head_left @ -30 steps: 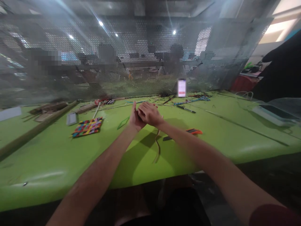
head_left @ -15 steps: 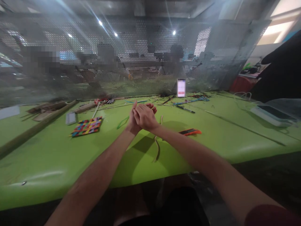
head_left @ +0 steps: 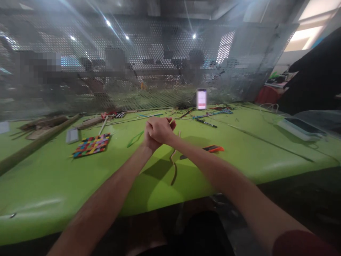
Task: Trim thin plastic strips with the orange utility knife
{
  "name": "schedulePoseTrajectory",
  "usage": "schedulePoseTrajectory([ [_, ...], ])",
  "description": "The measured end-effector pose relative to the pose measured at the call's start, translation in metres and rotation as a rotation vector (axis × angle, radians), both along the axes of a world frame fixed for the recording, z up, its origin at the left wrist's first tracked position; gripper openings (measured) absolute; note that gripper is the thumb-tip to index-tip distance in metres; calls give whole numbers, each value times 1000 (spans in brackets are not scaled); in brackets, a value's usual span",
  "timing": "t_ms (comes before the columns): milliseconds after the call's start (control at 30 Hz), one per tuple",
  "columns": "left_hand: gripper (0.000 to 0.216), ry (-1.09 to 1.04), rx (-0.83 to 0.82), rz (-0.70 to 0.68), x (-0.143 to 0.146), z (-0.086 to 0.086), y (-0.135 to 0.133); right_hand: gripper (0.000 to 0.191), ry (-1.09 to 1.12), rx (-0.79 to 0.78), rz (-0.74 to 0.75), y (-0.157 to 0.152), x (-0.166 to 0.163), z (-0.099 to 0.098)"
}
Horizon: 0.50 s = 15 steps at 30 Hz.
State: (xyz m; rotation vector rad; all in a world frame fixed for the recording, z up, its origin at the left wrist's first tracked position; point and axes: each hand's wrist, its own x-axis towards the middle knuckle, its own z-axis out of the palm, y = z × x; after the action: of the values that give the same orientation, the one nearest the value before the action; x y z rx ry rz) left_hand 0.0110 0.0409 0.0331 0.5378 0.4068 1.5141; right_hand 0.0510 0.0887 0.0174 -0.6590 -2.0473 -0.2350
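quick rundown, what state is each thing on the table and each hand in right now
right hand, curled over the left hand; any contents hidden
left hand, mostly covered
tan strip, wavy
green strip, bent
orange-handled tool, lying down, partly hidden by the right arm
woven square, lying flat
pen, lying down
phone, upright, screen lit

A green table [head_left: 53, 181] bears a strip [head_left: 175, 168], checkered mat [head_left: 91, 145] and pen [head_left: 206, 123].

Two hands [head_left: 160, 130]; one curled strip [head_left: 175, 170]; one orange cutter [head_left: 214, 148]; one pen [head_left: 206, 123]; one multicoloured woven square [head_left: 92, 145]; one green band [head_left: 129, 145].
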Motion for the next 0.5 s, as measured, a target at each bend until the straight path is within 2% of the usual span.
schedulePoseTrajectory([
  [133,44,21,113,-19,-8,1,6,32,82,-90,0,-11,11,13],
  [333,54,28,66,-58,-11,-1,10,37,198,-231,2,-11,14,8],
  [400,56,38,43,-24,-12,1,8,35,192,-226,5,-10,14,7],
  [500,54,56,39,-4,-12,5,6,34,176,-127,-22,-13,19,13],
])
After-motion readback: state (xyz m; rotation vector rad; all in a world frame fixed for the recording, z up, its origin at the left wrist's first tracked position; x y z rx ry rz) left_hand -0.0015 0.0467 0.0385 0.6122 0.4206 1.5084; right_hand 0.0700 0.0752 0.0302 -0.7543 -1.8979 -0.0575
